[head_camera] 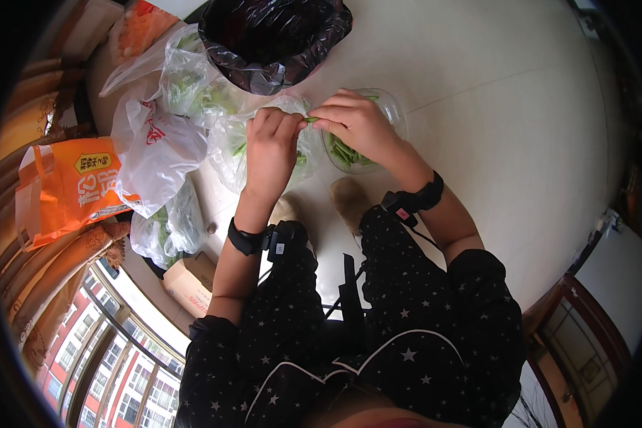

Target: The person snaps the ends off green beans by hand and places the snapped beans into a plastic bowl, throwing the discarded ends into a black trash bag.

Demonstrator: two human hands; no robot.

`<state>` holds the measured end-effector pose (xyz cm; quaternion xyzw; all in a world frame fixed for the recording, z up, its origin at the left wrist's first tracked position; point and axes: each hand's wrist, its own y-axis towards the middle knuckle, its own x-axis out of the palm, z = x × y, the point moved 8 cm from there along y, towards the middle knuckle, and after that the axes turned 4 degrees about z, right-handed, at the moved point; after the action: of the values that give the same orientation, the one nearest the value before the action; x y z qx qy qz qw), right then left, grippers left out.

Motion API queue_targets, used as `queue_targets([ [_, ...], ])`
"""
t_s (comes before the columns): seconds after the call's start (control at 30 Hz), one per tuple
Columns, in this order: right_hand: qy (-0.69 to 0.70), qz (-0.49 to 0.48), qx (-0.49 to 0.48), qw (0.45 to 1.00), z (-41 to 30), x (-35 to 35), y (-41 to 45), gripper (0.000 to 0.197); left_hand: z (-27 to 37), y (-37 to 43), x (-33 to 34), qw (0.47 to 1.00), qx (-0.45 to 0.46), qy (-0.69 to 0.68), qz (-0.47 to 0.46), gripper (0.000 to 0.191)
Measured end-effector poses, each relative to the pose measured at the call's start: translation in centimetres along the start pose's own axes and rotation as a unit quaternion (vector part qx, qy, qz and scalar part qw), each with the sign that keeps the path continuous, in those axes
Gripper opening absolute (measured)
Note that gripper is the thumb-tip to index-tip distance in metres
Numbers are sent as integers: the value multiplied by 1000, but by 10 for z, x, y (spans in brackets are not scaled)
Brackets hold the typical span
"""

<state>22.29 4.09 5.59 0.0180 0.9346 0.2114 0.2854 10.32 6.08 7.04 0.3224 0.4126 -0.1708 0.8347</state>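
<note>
A green bean pod (312, 120) is pinched between the fingertips of my left hand (273, 142) and my right hand (356, 120). Both hands are close together in front of my knees. Beneath my left hand lies an open clear plastic bag (224, 155) with green pods in it, partly hidden by the hand. Under my right hand stands a clear plastic container (398, 109) holding several green bean pieces (345, 152). My right hand and forearm cover part of it.
A bin with a black liner (275, 77) stands beyond my hands. To the left are bags of green vegetables (184, 80), a white plastic bag (158, 155), an orange printed bag (69, 182) and a cardboard box (190, 283). My slippers (348, 200) rest on the tiled floor (492, 128).
</note>
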Motion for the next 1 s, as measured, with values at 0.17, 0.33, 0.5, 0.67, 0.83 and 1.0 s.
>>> queue_targets([
  [0.17, 78, 66, 86, 991, 1, 5, -5, 13, -6, -2, -15, 988, -58, -97, 101, 9],
  [0.33, 140, 95, 162, 972, 2, 9, -9, 14, -5, -9, -19, 980, -99, -95, 142, 6],
  [0.5, 190, 122, 206, 952, 5, 17, -16, 15, -3, -14, -18, 969, -134, -95, 184, 4],
  [0.67, 276, 156, 258, 913, 4, 29, -19, 15, -8, -17, -17, 956, -161, -108, 218, 3],
  [0.83, 354, 166, 319, 863, 15, 37, -24, 16, -5, -13, -15, 961, -139, -105, 216, 4],
  [1.0, 322, 208, 309, 870, 34, 9, -24, 21, -11, -21, -8, 968, -150, -86, 183, 8],
])
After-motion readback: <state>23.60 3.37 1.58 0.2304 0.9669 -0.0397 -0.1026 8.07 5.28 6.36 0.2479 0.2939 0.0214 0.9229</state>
